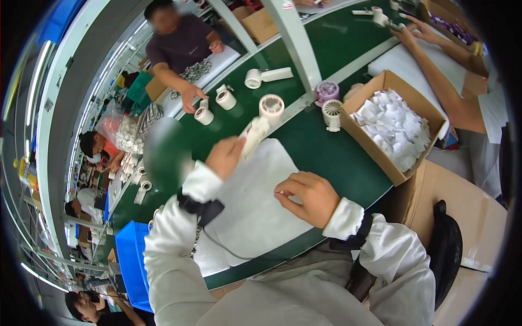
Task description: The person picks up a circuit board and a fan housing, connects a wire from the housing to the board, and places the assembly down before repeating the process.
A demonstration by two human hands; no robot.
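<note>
My left hand (224,157) is closed round the handle of a white handheld fan (254,136). The fan's round head points away from me, above the far edge of a white sheet (255,204). Over the right part of that sheet is my right hand (311,199), its fingers curled in toward the thumb. Whatever lies between those fingertips, if anything, is too small to make out. Beyond the hands, a purple fan head (327,91) and a white fan head (331,113) stand beside an open cardboard box (375,155) of small white pieces.
Several white fan parts (225,99) lie on the green conveyor (239,117), where a co-worker's hand (191,96) touches one. A grey metal post (296,43) rises at the far side. A blue bin (132,266) stands at my left. Another person's arms (435,70) work at the right.
</note>
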